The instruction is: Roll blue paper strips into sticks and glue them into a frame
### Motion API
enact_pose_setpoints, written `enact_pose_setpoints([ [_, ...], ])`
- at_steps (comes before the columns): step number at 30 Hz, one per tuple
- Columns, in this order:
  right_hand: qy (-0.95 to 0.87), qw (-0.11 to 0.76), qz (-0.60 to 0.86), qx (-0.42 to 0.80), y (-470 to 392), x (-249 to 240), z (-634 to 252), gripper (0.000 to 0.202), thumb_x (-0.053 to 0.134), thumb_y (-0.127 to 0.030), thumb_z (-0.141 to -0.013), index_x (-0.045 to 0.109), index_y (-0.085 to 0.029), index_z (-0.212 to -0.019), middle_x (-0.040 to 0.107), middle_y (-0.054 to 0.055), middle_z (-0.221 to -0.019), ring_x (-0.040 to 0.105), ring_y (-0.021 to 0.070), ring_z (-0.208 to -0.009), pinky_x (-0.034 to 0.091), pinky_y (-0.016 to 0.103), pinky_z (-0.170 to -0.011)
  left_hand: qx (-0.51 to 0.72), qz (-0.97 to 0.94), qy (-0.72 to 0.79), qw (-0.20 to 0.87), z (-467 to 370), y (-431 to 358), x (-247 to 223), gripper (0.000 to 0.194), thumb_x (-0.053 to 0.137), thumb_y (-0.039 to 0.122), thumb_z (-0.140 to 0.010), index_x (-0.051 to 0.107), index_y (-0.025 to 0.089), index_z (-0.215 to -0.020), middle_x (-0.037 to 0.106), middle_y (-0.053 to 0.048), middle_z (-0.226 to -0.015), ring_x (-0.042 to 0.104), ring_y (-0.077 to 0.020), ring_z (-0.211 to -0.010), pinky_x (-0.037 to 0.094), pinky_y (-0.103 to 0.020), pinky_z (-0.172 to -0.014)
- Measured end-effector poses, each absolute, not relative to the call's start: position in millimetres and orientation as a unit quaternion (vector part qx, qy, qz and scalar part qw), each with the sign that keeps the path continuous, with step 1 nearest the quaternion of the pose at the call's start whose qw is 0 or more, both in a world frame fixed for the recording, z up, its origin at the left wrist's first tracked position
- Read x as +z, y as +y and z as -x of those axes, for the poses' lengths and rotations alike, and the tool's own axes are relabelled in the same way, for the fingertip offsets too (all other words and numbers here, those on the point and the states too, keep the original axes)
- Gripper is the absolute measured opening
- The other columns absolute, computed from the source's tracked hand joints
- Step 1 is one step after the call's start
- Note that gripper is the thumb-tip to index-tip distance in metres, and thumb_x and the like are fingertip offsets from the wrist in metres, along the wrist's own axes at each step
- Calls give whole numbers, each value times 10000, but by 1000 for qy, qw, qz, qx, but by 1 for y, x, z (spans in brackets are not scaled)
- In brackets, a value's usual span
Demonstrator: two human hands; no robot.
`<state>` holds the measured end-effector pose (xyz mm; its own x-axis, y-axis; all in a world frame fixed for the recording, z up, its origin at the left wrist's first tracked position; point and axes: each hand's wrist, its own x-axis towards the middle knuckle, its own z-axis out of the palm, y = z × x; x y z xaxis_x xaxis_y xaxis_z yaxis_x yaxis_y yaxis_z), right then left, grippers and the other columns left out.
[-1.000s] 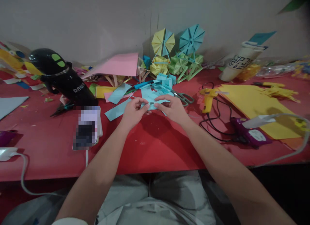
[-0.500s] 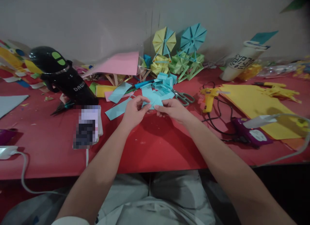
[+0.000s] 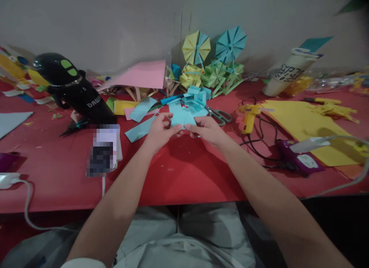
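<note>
Between my two hands is a small piece of light blue paper [image 3: 183, 117], held just above the front middle of the table. My left hand [image 3: 162, 130] pinches its lower left edge, thumb on top and fingers behind. On the lower right edge, my right hand [image 3: 208, 130] grips it the same way, the two thumbs nearly meeting. Behind the paper lies a pile of folded light blue strips [image 3: 197, 95]. A flat light blue strip [image 3: 140, 129] rests left of my left hand, and grey-green scissors [image 3: 220, 116] lie just beyond my right hand.
On the red table [image 3: 178, 175], a black bottle [image 3: 83, 95] and a phone [image 3: 103, 150] are at left. A yellow glue gun [image 3: 249, 116], purple power strip [image 3: 300, 158] and yellow sheets [image 3: 305, 125] are at right. Folded paper wheels [image 3: 231, 44] stand against the wall.
My thumbs have slid down to the paper's near edge, and more of its face shows. Both hands keep hold of it in nearly the same place.
</note>
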<state>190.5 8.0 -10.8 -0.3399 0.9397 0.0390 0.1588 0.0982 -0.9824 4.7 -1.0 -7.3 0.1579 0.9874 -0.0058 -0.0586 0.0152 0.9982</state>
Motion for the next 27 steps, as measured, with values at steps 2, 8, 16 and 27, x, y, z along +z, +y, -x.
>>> enact_pose_setpoints([
  [2, -642, 375, 432, 510, 8, -11, -191, 504, 754, -643, -713, 564, -189, -605, 580, 2, -552, 496, 109, -530, 361, 266, -533, 465, -510, 447, 569, -4, -2, -7, 561, 889, 263, -664, 512, 163, -1066, 703, -3, -738, 720, -177, -679, 604, -325, -683],
  [8, -660, 368, 431, 492, 9, -12, -192, 508, 733, -650, -731, 565, -186, -608, 576, 11, -558, 489, 112, -537, 345, 267, -538, 452, -488, 452, 595, -3, 0, -9, 539, 929, 269, -617, 587, 139, -1012, 730, -42, -786, 726, -181, -696, 604, -308, -652],
  [16, -675, 357, 425, 486, 9, -9, -193, 514, 725, -659, -741, 581, -188, -593, 597, 14, -565, 492, 110, -535, 367, 272, -543, 465, -525, 441, 561, -2, 1, -7, 454, 919, 272, -620, 607, 139, -921, 712, -23, -726, 684, -144, -618, 600, -300, -657],
  [27, -653, 370, 411, 518, 5, -8, -187, 492, 770, -653, -697, 626, -185, -648, 645, 27, -617, 560, 128, -579, 458, 288, -611, 485, -570, 425, 510, 0, 4, -12, 366, 859, 257, -638, 629, 152, -902, 694, -10, -733, 651, -146, -638, 588, -292, -644],
])
